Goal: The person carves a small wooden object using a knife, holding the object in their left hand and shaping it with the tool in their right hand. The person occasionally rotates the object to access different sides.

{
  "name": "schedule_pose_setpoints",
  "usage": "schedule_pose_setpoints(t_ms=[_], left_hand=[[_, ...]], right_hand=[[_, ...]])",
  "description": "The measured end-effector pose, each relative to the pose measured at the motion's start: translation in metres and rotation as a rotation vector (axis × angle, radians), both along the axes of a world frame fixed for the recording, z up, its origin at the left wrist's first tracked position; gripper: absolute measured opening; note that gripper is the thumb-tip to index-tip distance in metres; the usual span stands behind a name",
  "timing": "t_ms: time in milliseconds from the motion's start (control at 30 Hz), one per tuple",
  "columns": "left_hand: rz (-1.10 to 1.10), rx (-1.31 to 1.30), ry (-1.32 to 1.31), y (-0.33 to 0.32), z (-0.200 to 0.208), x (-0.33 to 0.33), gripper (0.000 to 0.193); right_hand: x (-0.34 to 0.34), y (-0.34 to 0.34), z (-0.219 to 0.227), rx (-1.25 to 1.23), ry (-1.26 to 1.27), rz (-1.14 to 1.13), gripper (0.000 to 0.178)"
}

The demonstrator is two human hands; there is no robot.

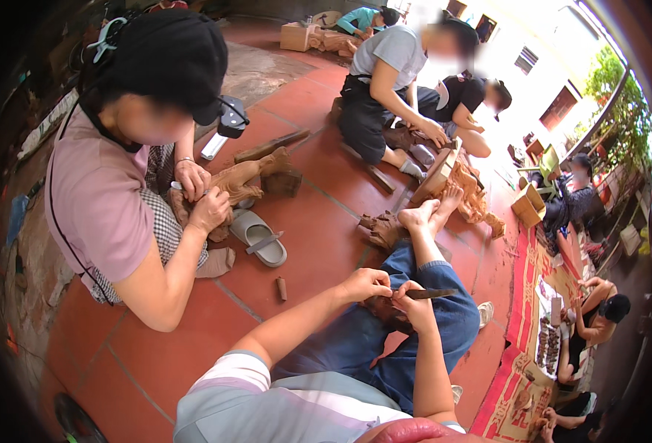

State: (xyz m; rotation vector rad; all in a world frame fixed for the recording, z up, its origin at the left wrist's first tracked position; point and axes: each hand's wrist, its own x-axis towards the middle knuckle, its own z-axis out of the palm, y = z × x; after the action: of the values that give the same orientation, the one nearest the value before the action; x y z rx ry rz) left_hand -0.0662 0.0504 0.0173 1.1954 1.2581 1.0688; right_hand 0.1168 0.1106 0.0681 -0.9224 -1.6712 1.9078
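Note:
My right hand [416,307] is closed on a dark flat tapering tool [432,293], which sticks out to the right past my fingers. Its exact kind does not show clearly. Close beside it, my left hand [365,286] is pinched, thumb against fingers; what it grips, if anything, is hidden. Below both hands a dark brown piece of wood [395,320] rests in my lap between my blue-jeaned legs, partly covered by the fingers.
At left a person in pink works on a carved wooden figure [246,176]. A grey clog [258,238] with a flat tool across it and a small wooden block [281,289] lie on red tiles. Ahead are more carvings [467,192] and people; at right, a red-edged mat [514,384].

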Motion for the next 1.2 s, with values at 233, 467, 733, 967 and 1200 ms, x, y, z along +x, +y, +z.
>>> schedule_pose_setpoints(t_ms=[233, 467, 733, 967, 1200], left_hand=[[-0.132, 0.097, -0.338, -0.006, -0.022, -0.013, 0.024], [-0.059, 0.17, 0.018, 0.002, 0.005, -0.008, 0.021], [0.023, 0.083, 0.134, 0.004, -0.005, -0.007, 0.026], [-0.146, 0.054, -0.093, 0.004, -0.009, -0.016, 0.02], [-0.033, -0.106, 0.013, 0.005, 0.009, -0.002, 0.017]], right_hand=[[-0.008, -0.026, -0.003, 0.311, -0.074, -0.031, 0.006], [-0.001, -0.005, 0.006, 0.223, -0.142, -0.005, 0.009], [-0.001, 0.003, 0.001, 0.02, -0.15, -0.006, 0.012], [-0.009, -0.02, 0.006, 0.302, -0.128, -0.063, 0.008], [0.006, 0.0, -0.007, -0.003, -0.042, -0.047, 0.006]])
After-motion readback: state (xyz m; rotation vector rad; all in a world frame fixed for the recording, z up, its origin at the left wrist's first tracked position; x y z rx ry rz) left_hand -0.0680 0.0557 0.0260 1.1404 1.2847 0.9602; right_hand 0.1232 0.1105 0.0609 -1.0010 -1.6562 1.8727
